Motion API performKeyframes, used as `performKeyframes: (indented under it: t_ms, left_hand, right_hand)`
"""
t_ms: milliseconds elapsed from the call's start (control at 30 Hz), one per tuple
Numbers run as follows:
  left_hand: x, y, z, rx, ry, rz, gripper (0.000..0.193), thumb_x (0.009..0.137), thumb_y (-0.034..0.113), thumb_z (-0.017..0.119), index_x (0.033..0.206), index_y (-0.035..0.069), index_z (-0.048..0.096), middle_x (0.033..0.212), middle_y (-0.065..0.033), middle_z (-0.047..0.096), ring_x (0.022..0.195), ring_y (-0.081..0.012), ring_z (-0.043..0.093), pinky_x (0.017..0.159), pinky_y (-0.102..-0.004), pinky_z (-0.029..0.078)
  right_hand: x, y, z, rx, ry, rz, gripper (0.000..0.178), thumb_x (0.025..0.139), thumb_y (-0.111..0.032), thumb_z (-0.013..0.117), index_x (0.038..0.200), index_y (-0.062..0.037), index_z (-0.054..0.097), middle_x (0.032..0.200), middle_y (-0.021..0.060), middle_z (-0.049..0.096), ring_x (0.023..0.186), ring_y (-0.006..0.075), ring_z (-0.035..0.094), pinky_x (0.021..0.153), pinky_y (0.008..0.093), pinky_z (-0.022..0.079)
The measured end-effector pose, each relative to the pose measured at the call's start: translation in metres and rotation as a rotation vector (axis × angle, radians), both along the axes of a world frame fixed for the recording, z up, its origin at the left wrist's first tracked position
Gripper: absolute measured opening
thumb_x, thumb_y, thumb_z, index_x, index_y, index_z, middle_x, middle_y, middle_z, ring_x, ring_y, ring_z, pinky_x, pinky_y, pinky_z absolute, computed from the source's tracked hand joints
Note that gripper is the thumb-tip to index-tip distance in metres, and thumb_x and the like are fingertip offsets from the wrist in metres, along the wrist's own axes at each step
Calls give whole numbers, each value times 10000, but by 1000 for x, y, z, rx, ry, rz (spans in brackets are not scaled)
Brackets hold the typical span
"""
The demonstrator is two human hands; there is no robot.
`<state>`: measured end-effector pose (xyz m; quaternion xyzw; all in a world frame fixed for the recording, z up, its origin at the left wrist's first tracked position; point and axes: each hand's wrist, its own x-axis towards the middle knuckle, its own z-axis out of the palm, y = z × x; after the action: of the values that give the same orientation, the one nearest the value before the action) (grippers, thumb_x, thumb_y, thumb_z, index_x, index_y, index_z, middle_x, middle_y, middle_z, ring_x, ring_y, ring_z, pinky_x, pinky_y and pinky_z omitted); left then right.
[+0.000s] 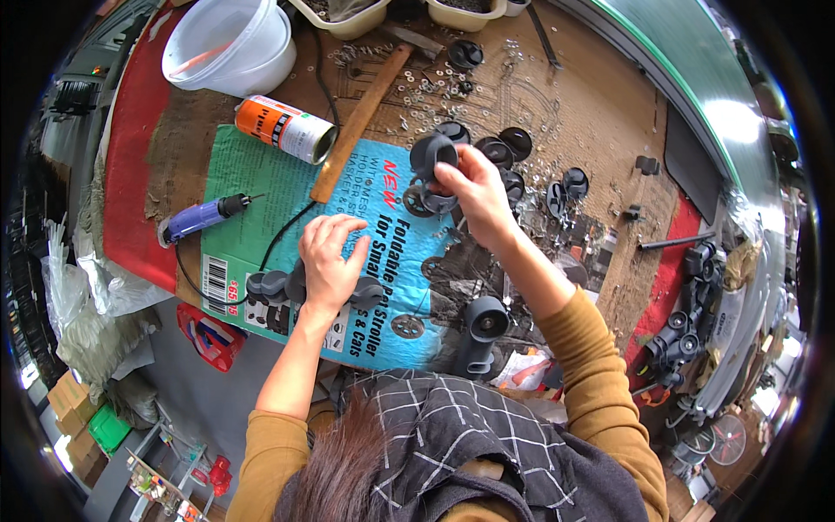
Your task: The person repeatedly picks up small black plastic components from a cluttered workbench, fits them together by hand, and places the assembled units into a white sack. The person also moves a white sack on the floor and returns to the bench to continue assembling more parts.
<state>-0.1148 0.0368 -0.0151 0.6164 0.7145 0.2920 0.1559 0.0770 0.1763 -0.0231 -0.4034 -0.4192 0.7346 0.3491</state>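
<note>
Lying near the left edge of the surface (191, 130), a purple drill (196, 220) is pointed inward, its chuck set over a printed card (252, 183). At the far left corner a white bucket (261, 70) is placed. An orange and white can (285, 130) is laid on its side across the card's far edge. Above the card the left hand (330, 265) is held back upward, its fingers bent and the thumb parted from them. Dark pieces (270, 285) are seen beneath it; whether they are touched by the palm cannot be told. A hammer (361, 126) is laid slantwise, its head toward the far edge, where a tub (352, 26) is set. Near the card's far right corner a dark part (426, 157) is pinched between thumb and fingers of the right hand (478, 196). Washers (421, 111) are scattered beyond it. By the near edge a grey part (485, 322) is stood upright. Right of the right hand, black caps (515, 143) are strewn. At the right edge a rod (677, 241) is laid.
</note>
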Motion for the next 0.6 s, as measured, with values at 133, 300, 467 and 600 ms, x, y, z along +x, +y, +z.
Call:
performKeyframes:
  t_ms: [133, 300, 467, 600]
  left_hand:
    - [30, 12, 23, 23, -225, -33, 186, 817, 140, 696, 986, 64, 676, 950, -56, 664, 930, -205, 573, 859, -331, 427]
    - [80, 4, 31, -307, -1053, -2, 255, 873, 141, 673, 1089, 12, 629, 921, -45, 647, 832, -101, 599, 732, -243, 484]
    - [47, -22, 20, -272, -762, 25, 142, 859, 61, 659, 989, 10, 683, 901, -47, 670, 817, -102, 619, 730, -243, 500]
    - [-18, -32, 12, -188, -508, 189, 154, 855, 71, 666, 997, 16, 694, 914, -66, 671, 811, -123, 626, 728, -241, 497]
  right_hand:
    - [34, -50, 24, -197, 89, -20, 234, 906, -165, 621, 1108, -58, 569, 1001, -1, 621, 879, 81, 576, 803, 261, 485]
    - [72, -108, 46, -229, -17, 68, 238, 903, -167, 623, 1103, -42, 588, 967, -9, 612, 859, 56, 556, 762, 225, 466]
    - [85, -104, 34, 164, -733, -82, 227, 845, -150, 678, 1019, -31, 595, 918, 39, 599, 833, 105, 574, 762, 252, 466]
    - [62, -46, 11, 970, -983, -94, 225, 766, -67, 636, 988, -49, 606, 968, 108, 584, 916, 301, 551, 843, 383, 446]
